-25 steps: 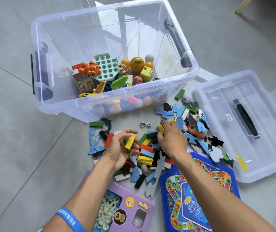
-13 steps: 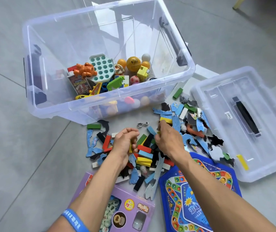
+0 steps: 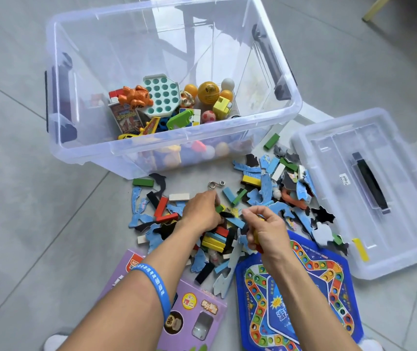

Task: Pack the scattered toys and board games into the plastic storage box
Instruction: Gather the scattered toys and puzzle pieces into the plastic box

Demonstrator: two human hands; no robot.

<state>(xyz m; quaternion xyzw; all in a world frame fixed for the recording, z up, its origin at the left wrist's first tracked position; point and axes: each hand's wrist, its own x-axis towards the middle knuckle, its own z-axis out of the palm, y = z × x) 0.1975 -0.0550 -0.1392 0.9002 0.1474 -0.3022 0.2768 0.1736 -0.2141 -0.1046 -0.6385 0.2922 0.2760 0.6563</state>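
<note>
Blocks point(image 3: 215, 239) and puzzle pieces point(image 3: 265, 196) litter the floor between storage box point(image 3: 116, 150), right-side lid point(image 3: 405, 249) and near board game point(image 3: 329, 279); both grips, left hand point(image 3: 200, 214) and right hand point(image 3: 265, 230), pinch blocks.

You have the clear plastic storage box point(image 3: 81, 145) standing upright and open on the floor, with balls, an orange figure and a teal hexagonal tray heaped at its near right. In front of it lies a scatter of coloured blocks point(image 3: 213, 240) and blue puzzle pieces point(image 3: 265, 196). A blue board game point(image 3: 329, 295) and a purple game box point(image 3: 197, 305) lie flat nearest you, both outside the box.
</note>
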